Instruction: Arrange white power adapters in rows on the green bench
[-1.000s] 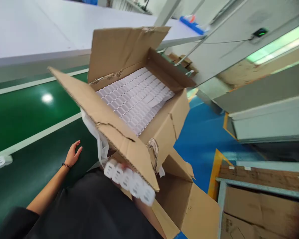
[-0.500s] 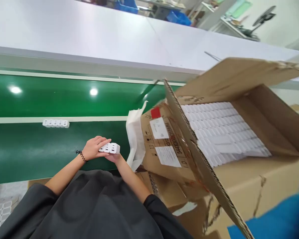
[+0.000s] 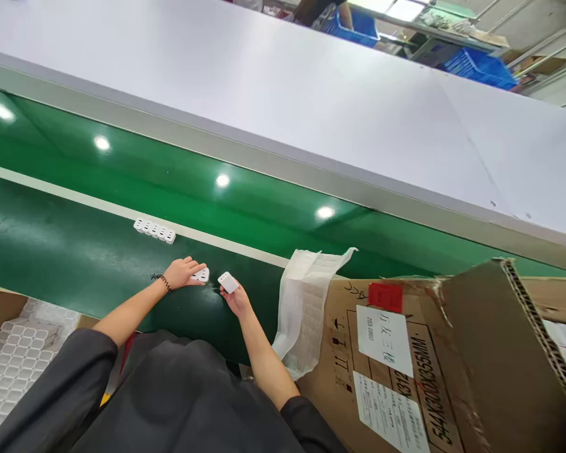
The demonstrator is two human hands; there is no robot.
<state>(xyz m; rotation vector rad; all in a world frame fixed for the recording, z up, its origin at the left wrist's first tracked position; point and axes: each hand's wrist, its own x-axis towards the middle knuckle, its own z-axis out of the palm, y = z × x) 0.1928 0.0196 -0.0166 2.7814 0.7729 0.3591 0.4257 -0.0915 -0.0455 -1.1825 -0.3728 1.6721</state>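
Observation:
My left hand point(image 3: 180, 273) lies on the green conveyor belt point(image 3: 66, 251) with its fingers closed over a short row of small white plastic adapters point(image 3: 200, 275). My right hand point(image 3: 236, 299) is just to the right of it and pinches a single white adapter point(image 3: 227, 282) above the belt. A separate row of several white adapters point(image 3: 155, 230) lies farther out on the belt, beside the white dividing stripe.
A large open cardboard box point(image 3: 405, 352) with labels stands at my right; a white foam sheet point(image 3: 306, 302) hangs over its edge. A white moulded tray point(image 3: 9, 352) sits low at the left. A long white table point(image 3: 283, 94) runs beyond the belt.
My view has swung left from the open box to the belt. My hands held one row of adapters together; now the left hand holds the row on the belt and the right holds one piece apart.

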